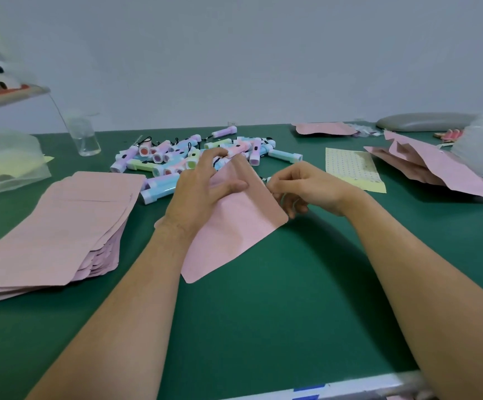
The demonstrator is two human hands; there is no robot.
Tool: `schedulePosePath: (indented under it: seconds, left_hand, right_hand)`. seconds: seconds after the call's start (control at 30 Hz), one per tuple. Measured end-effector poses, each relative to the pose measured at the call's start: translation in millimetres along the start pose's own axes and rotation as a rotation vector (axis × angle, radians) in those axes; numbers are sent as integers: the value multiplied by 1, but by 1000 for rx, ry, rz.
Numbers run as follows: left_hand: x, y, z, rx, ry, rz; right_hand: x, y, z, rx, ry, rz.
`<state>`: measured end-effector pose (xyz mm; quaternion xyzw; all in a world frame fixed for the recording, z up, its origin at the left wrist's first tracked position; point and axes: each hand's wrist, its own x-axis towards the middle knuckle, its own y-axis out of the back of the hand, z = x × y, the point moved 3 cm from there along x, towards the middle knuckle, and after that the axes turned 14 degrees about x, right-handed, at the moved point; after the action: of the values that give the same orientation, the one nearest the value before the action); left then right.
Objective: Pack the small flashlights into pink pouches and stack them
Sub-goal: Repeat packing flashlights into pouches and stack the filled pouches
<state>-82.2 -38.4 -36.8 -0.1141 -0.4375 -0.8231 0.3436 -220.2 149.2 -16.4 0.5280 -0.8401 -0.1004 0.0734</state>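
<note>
While gripping a pink pouch (231, 215) above the green table (263, 313), the left hand (202, 192) is pinching its upper end as the right hand (306, 189) is closing on the pouch's edge, seemingly feeding in a small item that cannot be made out. Loose flashlights (176, 160) are lying just beyond, empty pouches (61, 226) stacked left. A misjudged mouth could be snagging the load; open room is lying nearest the person.

left hand (202, 186) — fingers spread | right hand (306, 186) — fingers pinched
</note>
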Motion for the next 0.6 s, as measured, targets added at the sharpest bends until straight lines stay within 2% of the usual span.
schedulePosePath:
  seconds: [0.07, 0.13, 0.23, 0.3, 0.37, 0.47, 0.6]
  left_hand:
    - [-1, -1, 3, -4, -26, -8]
    - [-2, -3, 3, 37, -36, -52]
    - [-3, -2, 8, 270, -89, -103]
    - [-3, 0, 16, 476, -232, 19]
    - [-4, 5, 26, 571, -345, 208]
    - [-8, 8, 35, 477, -366, 377]
    - [-9, 10, 45, 138, -267, 378]
  right_hand:
    - [-1, -2, 3, 37, -45, 5]
    - [0, -3, 6, -23, -43, 17]
    - [5, -5, 12, -121, -30, 44]
    - [6, -5, 13, -90, -15, 86]
    - [6, -4, 12, 12, 23, 115]
    - [5, -2, 6, 137, 140, 125]
    - [5, -2, -10, 266, 350, 270]
